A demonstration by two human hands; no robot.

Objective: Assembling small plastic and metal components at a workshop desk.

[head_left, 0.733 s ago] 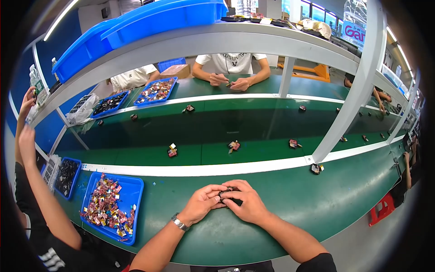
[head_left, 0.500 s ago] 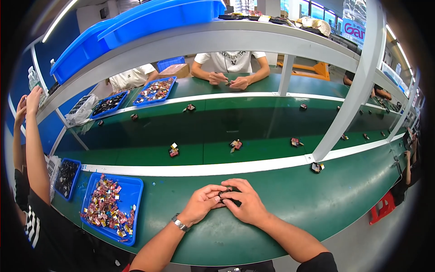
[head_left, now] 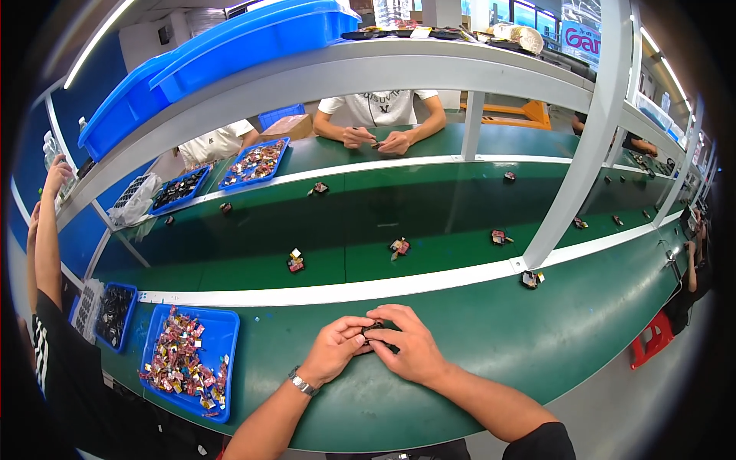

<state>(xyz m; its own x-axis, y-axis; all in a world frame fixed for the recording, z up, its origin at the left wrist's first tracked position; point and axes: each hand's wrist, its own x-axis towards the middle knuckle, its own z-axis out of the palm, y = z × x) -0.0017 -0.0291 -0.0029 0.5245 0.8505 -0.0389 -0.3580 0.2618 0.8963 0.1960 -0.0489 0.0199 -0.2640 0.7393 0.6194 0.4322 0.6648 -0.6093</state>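
Note:
Near the middle of the green worktop, my left hand [head_left: 337, 347] and my right hand [head_left: 404, 345] come together around a small black part [head_left: 373, 330]. Fingers of both hands are closed on it and hide most of its shape. To the left of my hands stands a blue tray [head_left: 230, 326] with a heap of small red circuit pieces [head_left: 178, 356] carrying white and yellow bits. Behind it, a smaller blue tray [head_left: 123, 345] holds black parts. One black assembly [head_left: 530, 279] lies on the worktop at the right, beside the white rail.
Beyond the white rail [head_left: 345, 293], a green conveyor belt [head_left: 345, 222] carries several small assemblies [head_left: 399, 247]. A grey shelf frame [head_left: 575, 176] with blue bins [head_left: 253, 38] spans overhead. Across it a co-worker [head_left: 381, 138] handles something small; another person's arm [head_left: 47, 238] reaches up at the left.
My view has tilted and shifted slightly. Both hands stay closed around the black part, with the right fingers moved a little. At the far left, the other person's raised arm has shifted.

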